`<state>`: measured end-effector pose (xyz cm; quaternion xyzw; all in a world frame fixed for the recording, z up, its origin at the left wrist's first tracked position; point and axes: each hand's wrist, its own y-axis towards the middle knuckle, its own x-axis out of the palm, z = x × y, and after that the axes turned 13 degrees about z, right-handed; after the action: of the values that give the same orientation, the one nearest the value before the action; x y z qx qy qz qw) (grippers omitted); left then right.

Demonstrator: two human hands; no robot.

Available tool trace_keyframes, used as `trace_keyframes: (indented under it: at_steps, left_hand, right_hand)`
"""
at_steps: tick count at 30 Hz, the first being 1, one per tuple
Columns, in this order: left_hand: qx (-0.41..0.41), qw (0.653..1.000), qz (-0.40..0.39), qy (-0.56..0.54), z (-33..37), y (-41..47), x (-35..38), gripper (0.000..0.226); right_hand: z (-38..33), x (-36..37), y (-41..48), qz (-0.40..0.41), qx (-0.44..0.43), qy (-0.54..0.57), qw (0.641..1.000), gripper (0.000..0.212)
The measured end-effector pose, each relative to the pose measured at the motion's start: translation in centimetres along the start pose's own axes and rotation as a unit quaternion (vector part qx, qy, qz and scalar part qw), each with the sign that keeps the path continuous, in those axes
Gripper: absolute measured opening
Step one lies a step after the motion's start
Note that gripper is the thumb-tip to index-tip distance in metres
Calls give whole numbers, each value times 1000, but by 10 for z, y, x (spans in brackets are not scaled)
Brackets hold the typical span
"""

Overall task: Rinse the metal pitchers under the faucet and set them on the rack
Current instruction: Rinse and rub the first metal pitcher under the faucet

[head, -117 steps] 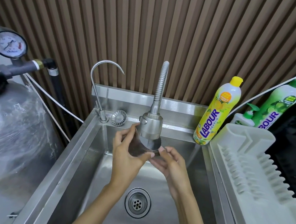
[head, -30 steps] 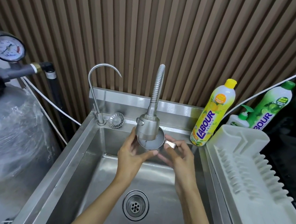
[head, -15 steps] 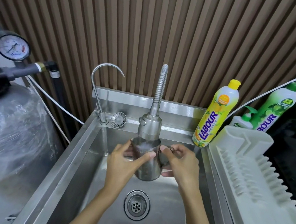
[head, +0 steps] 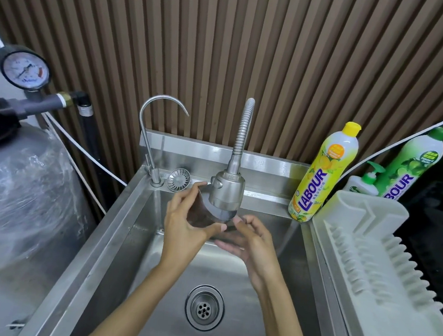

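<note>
The metal pitcher (head: 201, 211) is held tilted just under the spray head of the faucet (head: 226, 193), above the back part of the sink (head: 130, 240). Only its dark, reflective side shows; the spray head hides its upper part, and the picture does not show whether water is running.

The left hand (head: 181, 222) wraps the pitcher from the left, fingers reaching up its far side toward the spray head and the thumb pressed across its lower near edge: a firm grip holding the pitcher. The left forearm comes up from the bottom of the frame, slanting to the right.

The right hand (head: 248, 243) sits just beside the pitcher on the right, palm turned up and to the left, fingers loosely curled. Its fingertips lie at the pitcher's lower right edge, but whether this grip truly holds the pitcher or only touches it, I cannot tell. The right forearm rises from the lower right.

Below the hands, the drain (head: 204, 307) sits in the sink floor. A thin gooseneck tap (head: 147, 132) and a round strainer (head: 178, 179) stand at the back left rim. On the surface to the right stand a yellow detergent bottle (head: 320, 175), a green bottle (head: 412, 166) and a small pump bottle (head: 363, 182). The white rack (head: 370, 252) lies along the sink's right side.
</note>
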<state>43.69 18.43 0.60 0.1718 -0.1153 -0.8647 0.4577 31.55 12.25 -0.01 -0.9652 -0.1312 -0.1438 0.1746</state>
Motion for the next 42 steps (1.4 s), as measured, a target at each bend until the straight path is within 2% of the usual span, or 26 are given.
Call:
trace_keyframes:
  at_steps: [4, 6, 9, 11, 13, 16, 19, 21, 23, 25, 27, 29, 32, 34, 36, 38, 39, 40, 42]
  left_hand:
    - [-34, 995, 33, 91, 6, -8, -3, 108]
    - [-41, 992, 27, 118, 9, -14, -2, 109]
    - [-71, 993, -14, 91, 5, -17, 0, 85]
    - [-107, 993, -54, 16, 1, -16, 5, 66]
    - [-145, 983, -90, -74, -1, -15, 12, 53]
    - [-146, 975, -83, -145, -5, -11, 21, 68]
    - [-89, 986, -29, -135, -3, -6, 23, 77]
    - [-23, 996, -9, -82, 4, -4, 17, 82]
    - [19, 999, 3, -39, 10, -3, 10, 83]
    - [22, 999, 26, 17, 11, -4, 4, 80]
    - [-2, 996, 46, 80, 6, -6, 1, 94]
    - [-38, 994, 53, 92, 6, -11, -1, 106]
    - [-60, 994, 18, 89, 4, -19, -2, 95]
    - [-89, 994, -12, 65, 1, -23, 0, 70]
    - [-124, 991, -38, 15, -1, -26, 4, 45]
    - [-163, 983, -64, -54, -1, -28, 11, 39]
    - [-178, 977, -71, -92, -1, -28, 15, 43]
    - [-189, 971, -74, -126, -2, -27, 18, 48]
    - [-190, 962, -77, -178, -5, -22, 24, 58]
  right_hand:
    - [-9, -1, -9, 28, 21, -60, 998, 15]
    - [-19, -3, -14, 69, -14, -119, 990, 16]
    - [-28, -7, -20, 148, -130, -246, 949, 19]
    - [-29, -8, -22, 184, -203, -304, 913, 22]
    - [-28, -7, -22, 194, -236, -316, 898, 22]
    - [-23, -6, -15, 160, -200, -180, 950, 15]
    - [-14, -3, -7, 83, -113, -31, 990, 16]
    - [-4, 0, -1, 28, -52, 63, 996, 19]
    - [3, 1, 1, 1, -5, 98, 995, 18]
    - [5, 1, 0, -7, 9, 66, 998, 14]
    - [1, 0, -5, 4, 6, 4, 1000, 12]
    - [-7, -2, -10, 29, -7, -62, 998, 14]
    - [-23, -7, -15, 93, -48, -170, 980, 18]
    - [-33, -9, -17, 132, -103, -264, 950, 20]
    - [-40, -9, -21, 161, -173, -355, 904, 23]
    - [-43, -7, -27, 182, -228, -424, 857, 24]
    - [-44, -7, -29, 188, -246, -435, 846, 23]
    - [-43, -8, -29, 189, -256, -425, 847, 22]
    - [-39, -9, -26, 175, -249, -338, 891, 20]
